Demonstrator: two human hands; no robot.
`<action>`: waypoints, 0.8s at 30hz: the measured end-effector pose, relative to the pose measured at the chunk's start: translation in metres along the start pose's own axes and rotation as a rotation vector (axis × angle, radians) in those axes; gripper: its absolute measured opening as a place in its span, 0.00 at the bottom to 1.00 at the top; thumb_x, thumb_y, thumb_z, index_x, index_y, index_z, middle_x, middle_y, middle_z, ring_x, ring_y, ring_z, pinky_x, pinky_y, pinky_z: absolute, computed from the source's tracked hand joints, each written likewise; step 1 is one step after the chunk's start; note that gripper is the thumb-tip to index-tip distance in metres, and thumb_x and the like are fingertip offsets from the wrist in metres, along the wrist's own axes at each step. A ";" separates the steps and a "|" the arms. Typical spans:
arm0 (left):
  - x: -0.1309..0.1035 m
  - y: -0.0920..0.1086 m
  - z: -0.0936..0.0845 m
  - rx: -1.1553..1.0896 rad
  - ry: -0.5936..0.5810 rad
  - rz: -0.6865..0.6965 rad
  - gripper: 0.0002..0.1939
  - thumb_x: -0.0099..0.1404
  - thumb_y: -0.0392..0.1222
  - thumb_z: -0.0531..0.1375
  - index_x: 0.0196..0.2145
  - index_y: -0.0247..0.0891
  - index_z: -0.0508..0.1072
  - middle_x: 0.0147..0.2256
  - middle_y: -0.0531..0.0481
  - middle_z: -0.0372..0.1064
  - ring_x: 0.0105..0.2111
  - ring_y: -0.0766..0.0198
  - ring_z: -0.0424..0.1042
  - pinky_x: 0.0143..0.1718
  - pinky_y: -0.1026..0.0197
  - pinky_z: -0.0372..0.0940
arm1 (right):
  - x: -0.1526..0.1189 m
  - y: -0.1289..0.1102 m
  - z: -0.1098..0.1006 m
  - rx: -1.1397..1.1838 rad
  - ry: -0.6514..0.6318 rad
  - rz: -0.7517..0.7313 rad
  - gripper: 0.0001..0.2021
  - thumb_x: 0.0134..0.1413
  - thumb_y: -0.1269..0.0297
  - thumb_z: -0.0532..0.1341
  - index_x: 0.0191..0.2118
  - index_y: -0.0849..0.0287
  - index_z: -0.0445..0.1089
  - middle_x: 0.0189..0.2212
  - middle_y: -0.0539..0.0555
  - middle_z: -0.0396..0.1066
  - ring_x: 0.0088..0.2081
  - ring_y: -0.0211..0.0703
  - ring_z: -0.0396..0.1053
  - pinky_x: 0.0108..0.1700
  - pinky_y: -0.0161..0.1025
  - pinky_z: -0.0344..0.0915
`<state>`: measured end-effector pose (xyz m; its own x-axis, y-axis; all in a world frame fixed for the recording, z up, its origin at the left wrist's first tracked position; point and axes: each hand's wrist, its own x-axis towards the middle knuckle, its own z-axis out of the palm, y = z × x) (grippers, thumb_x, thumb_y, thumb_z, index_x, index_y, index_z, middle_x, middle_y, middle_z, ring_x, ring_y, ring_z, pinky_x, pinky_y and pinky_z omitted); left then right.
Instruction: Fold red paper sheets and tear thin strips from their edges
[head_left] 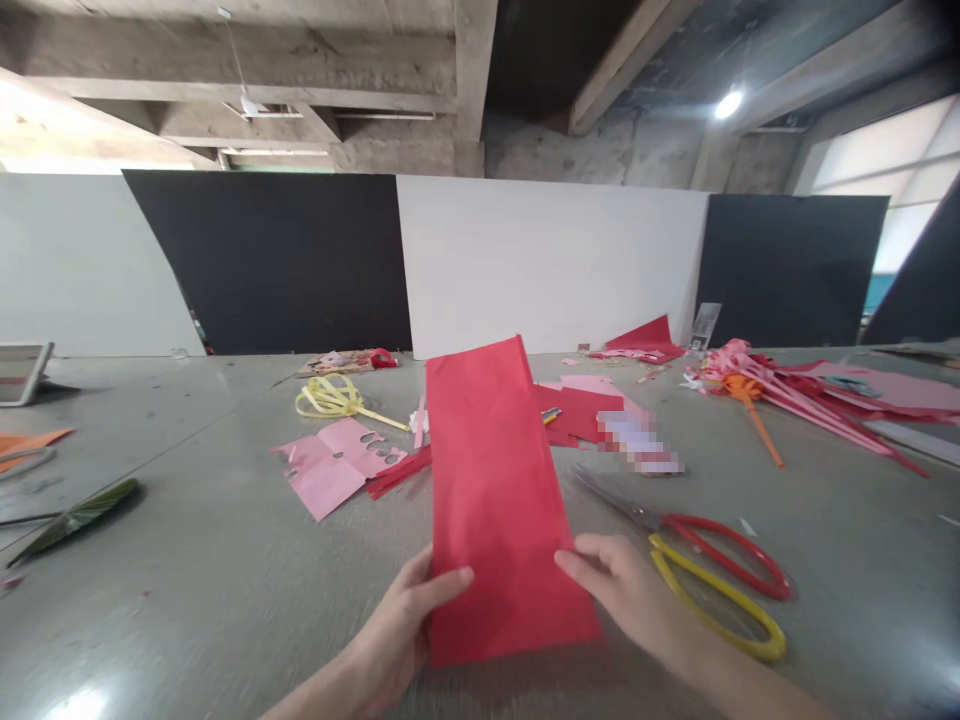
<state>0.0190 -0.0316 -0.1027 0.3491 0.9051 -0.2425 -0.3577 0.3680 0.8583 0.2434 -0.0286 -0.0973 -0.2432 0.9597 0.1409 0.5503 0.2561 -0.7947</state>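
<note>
A folded sheet of red paper is held up in front of me, tall and narrow, with layered edges along its right side. My left hand grips its lower left edge, thumb on the front and the other fingers behind. On the right edge, my right hand pinches the paper between thumb and fingers. Scissors with one red and one yellow handle lie on the table just right of my right hand. Part of the tabletop is hidden behind the paper.
Pink paper with cut-out holes and a yellow paper-strip flower lie left of centre. Red paper pieces sit behind. Pink strips and an orange strip flower are at right. A green leaf-shaped piece lies far left.
</note>
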 end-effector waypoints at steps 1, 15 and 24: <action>-0.001 -0.003 0.003 0.048 -0.010 -0.015 0.19 0.53 0.41 0.63 0.43 0.36 0.66 0.39 0.44 0.70 0.38 0.54 0.70 0.36 0.57 0.66 | 0.000 0.001 0.001 -0.002 0.023 -0.002 0.19 0.53 0.54 0.49 0.17 0.58 0.51 0.16 0.45 0.46 0.21 0.33 0.49 0.21 0.31 0.48; 0.002 -0.012 0.004 0.181 0.208 0.227 0.15 0.49 0.47 0.64 0.18 0.34 0.65 0.15 0.52 0.62 0.17 0.70 0.61 0.19 0.70 0.58 | 0.006 0.015 -0.072 -0.661 0.061 0.216 0.09 0.49 0.71 0.52 0.37 0.63 0.66 0.38 0.62 0.67 0.41 0.50 0.65 0.41 0.41 0.57; 0.004 -0.010 0.002 0.082 0.306 0.259 0.17 0.46 0.49 0.66 0.17 0.34 0.65 0.14 0.53 0.61 0.16 0.70 0.59 0.18 0.70 0.56 | 0.005 0.049 -0.089 -0.821 -0.095 0.394 0.10 0.27 0.81 0.55 0.22 0.60 0.61 0.27 0.58 0.67 0.32 0.50 0.67 0.30 0.36 0.58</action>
<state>0.0255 -0.0326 -0.1115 -0.0214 0.9917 -0.1265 -0.3254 0.1127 0.9388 0.3403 -0.0014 -0.0828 0.0376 0.9909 -0.1292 0.9936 -0.0508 -0.1006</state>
